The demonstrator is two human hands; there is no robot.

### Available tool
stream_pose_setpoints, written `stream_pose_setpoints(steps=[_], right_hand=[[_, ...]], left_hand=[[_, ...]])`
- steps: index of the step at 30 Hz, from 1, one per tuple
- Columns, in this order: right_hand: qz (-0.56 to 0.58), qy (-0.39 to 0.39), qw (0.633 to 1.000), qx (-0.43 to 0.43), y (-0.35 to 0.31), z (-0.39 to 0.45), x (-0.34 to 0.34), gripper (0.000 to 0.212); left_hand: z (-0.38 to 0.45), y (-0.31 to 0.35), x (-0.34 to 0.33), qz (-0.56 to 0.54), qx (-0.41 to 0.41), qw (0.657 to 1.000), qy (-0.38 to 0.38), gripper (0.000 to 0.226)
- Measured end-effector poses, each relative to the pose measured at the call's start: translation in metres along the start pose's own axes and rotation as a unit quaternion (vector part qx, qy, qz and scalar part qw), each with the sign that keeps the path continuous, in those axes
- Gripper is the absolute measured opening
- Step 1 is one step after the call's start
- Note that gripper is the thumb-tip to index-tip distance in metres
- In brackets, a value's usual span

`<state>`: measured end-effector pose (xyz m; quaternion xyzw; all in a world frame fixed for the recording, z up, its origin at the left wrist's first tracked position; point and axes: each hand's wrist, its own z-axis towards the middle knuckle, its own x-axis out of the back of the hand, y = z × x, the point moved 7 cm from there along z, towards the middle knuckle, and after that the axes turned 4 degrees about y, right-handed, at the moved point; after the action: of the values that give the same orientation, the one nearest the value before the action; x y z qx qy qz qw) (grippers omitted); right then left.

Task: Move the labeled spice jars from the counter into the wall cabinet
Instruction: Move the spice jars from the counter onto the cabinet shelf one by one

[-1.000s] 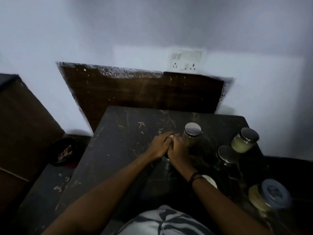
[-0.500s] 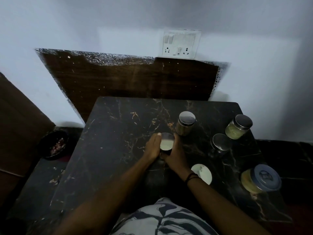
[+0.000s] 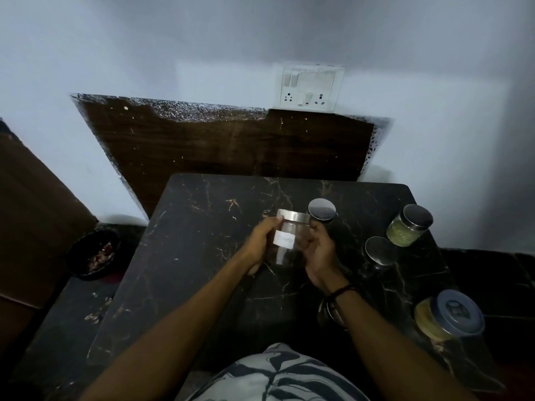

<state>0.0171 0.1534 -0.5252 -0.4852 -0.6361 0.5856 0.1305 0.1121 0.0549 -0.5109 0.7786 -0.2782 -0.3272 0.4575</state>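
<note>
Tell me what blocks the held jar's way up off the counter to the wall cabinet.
Nothing visible does. The labeled jar is lifted between the left hand and right hand, apart from the steel-lidded jar behind it, with bare wall above. The wall cabinet itself is out of view, so its approach cannot be judged.

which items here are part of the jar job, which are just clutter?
Job: labeled jar held in left hand and right hand; steel-lidded jars on the counter.
Clutter: blue-lidded jar, dark bowl, wall socket, wooden board.
</note>
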Motion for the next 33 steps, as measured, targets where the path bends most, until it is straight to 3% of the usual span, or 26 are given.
stream_pose_setpoints(steps=[4,7,15,23,30,33], right_hand=[[-0.037,-0.013,0.997,-0.069,0.016,0.001,-0.001,0.04],[-0.047,-0.009,0.996,-0.078,0.025,-0.002,-0.004,0.039],[-0.061,-0.016,0.998,-0.005,-0.011,0.0,-0.023,0.034],[-0.057,-0.06,0.986,0.143,-0.15,0.029,-0.086,0.024],[-0.029,-0.106,0.951,0.288,-0.294,0.01,-0.147,0.026],[-0.03,-0.101,0.937,0.333,-0.344,-0.003,-0.164,0.029]], left_hand=[[-0.007,-0.006,-0.003,0.013,0.006,1.0,0.028,0.061],[-0.008,-0.014,0.0,-0.017,0.007,0.998,0.068,0.058],[-0.002,0.017,0.002,-0.04,-0.033,0.992,0.111,0.045],[0.014,0.175,-0.031,-0.023,-0.192,0.976,0.104,0.05],[-0.015,0.315,-0.075,-0.021,-0.315,0.947,0.064,0.036],[-0.037,0.371,-0.088,0.005,-0.377,0.925,0.038,0.02]])
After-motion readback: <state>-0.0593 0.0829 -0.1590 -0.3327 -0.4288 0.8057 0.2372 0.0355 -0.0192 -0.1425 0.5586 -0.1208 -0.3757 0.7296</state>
